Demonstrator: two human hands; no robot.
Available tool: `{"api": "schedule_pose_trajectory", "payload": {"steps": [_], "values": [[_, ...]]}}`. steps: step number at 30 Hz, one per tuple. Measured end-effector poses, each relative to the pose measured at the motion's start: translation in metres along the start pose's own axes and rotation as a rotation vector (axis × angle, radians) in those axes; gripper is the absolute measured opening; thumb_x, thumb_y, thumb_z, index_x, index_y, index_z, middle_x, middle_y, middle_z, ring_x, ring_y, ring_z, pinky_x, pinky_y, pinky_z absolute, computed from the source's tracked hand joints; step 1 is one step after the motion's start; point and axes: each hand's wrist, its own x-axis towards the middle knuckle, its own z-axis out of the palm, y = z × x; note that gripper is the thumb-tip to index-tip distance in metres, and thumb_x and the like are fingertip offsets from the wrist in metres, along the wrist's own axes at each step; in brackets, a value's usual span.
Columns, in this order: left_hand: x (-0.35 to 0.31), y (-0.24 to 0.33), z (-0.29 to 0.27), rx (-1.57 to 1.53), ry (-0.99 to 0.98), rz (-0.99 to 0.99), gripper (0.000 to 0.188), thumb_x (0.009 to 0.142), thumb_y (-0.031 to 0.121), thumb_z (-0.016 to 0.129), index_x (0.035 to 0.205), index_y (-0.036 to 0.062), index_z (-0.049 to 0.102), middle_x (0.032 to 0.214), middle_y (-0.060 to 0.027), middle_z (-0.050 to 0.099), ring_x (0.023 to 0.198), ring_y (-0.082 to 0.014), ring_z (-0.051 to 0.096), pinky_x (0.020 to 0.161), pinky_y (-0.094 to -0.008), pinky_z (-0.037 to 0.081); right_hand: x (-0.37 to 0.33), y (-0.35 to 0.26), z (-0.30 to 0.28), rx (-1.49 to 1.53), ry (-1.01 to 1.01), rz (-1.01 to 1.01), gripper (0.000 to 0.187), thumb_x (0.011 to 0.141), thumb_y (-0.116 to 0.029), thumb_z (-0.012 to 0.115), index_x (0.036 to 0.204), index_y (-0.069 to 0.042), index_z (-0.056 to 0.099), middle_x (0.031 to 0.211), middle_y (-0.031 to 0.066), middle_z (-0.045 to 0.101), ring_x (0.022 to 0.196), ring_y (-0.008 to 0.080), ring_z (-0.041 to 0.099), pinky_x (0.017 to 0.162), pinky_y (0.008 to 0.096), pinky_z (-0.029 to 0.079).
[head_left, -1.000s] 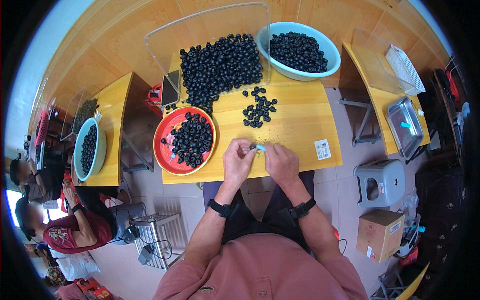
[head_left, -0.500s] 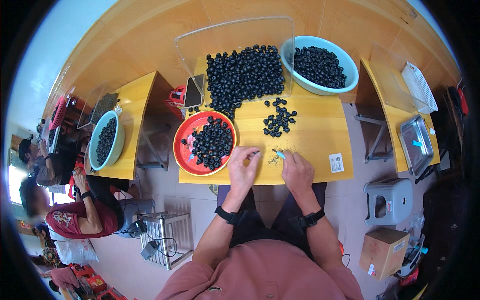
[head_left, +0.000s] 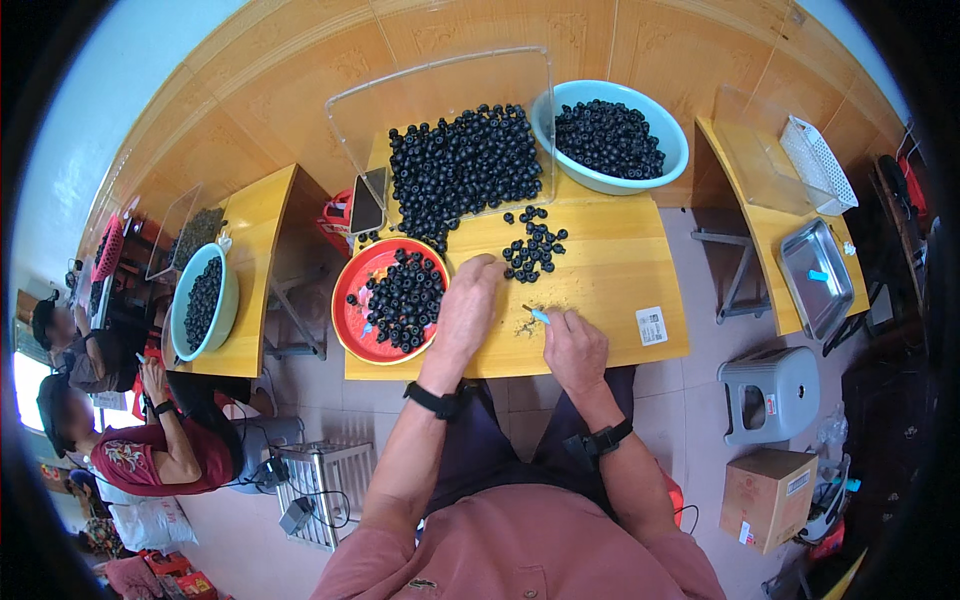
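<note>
My left hand (head_left: 470, 305) reaches over the table beside the red tray, its fingers bent together at the left edge of a small cluster of black round beads (head_left: 537, 247). Whatever lies between its fingertips is hidden. In my right hand (head_left: 577, 350), near the table's front edge, is a small tool with a light blue handle (head_left: 541, 316) and a thin brownish tip, pointing left. Brown crumbs (head_left: 526, 327) lie under that tip. More beads fill part of the round red tray (head_left: 345, 310) on the left. A large heap of beads (head_left: 465, 160) covers the table's back.
A clear upright panel (head_left: 340, 130) stands around the heap. Behind right is a light blue basin (head_left: 670, 125) of beads; a phone (head_left: 369, 200) leans at the left. Side tables hold another basin (head_left: 235, 300) and a metal tray (head_left: 835, 265). A person (head_left: 165, 440) sits at left.
My left hand has moved up and away from the tool to the small bead cluster. My right hand still holds the tool over the crumbs. The whole view has shifted slightly.
</note>
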Motion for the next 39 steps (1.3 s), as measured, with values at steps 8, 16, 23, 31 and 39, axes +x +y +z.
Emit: {"api": "schedule_pose_trajectory", "payload": {"steps": [8, 16, 23, 31, 39], "values": [[0.003, -0.014, 0.026, 0.027, -0.107, -0.053, 0.024, 0.087, 0.002, 0.071, 0.111, 0.0019, 0.072, 0.108, -0.0189, 0.072, 0.102, -0.0370, 0.068, 0.090, -0.0452, 0.055, 0.002, -0.004, -0.002, -0.002, 0.031, -0.022, 0.007, 0.090, -0.012, 0.069, 0.095, -0.008, 0.068, 0.077, 0.0069, 0.060, 0.071, 0.0256, 0.067, 0.062, 0.0391, 0.055], [-0.025, 0.003, 0.023, -0.331, 0.048, -0.252, 0.015, 0.092, 0.002, 0.072, 0.106, -0.0010, 0.076, 0.099, -0.0130, 0.071, 0.085, -0.0232, 0.070, 0.078, -0.0327, 0.057, -0.001, 0.000, 0.000, 0.008, 0.015, 0.004, 0.015, 0.088, -0.011, 0.072, 0.102, -0.006, 0.070, 0.078, 0.0084, 0.059, 0.069, 0.0282, 0.065, 0.061, 0.0415, 0.052], [-0.052, 0.014, 0.039, -0.559, 0.165, -0.416, 0.016, 0.090, -0.001, 0.075, 0.106, -0.0005, 0.076, 0.103, -0.0058, 0.067, 0.087, -0.0117, 0.065, 0.077, -0.0249, 0.054, 0.002, -0.002, 0.000, -0.031, 0.050, -0.008, 0.007, 0.091, -0.014, 0.070, 0.095, -0.008, 0.067, 0.076, 0.0059, 0.058, 0.069, 0.0246, 0.065, 0.059, 0.0391, 0.053], [-0.055, 0.014, 0.042, -0.483, 0.140, -0.332, 0.024, 0.085, -0.004, 0.078, 0.109, -0.0003, 0.074, 0.095, -0.0054, 0.064, 0.084, -0.0118, 0.063, 0.075, -0.0257, 0.053, 0.000, -0.004, -0.002, -0.063, 0.031, -0.011, 0.007, 0.090, -0.013, 0.070, 0.095, -0.008, 0.068, 0.074, 0.0056, 0.056, 0.067, 0.0237, 0.065, 0.058, 0.0377, 0.053], [-0.053, 0.017, 0.042, -0.545, 0.124, -0.299, 0.032, 0.083, -0.006, 0.080, 0.113, 0.0008, 0.073, 0.094, -0.0054, 0.064, 0.081, -0.0127, 0.063, 0.073, -0.0263, 0.054, 0.002, -0.002, 0.000, -0.061, 0.011, -0.114, 0.012, 0.087, -0.012, 0.069, 0.098, -0.007, 0.070, 0.073, 0.0059, 0.054, 0.067, 0.0222, 0.065, 0.057, 0.0364, 0.054]]}}
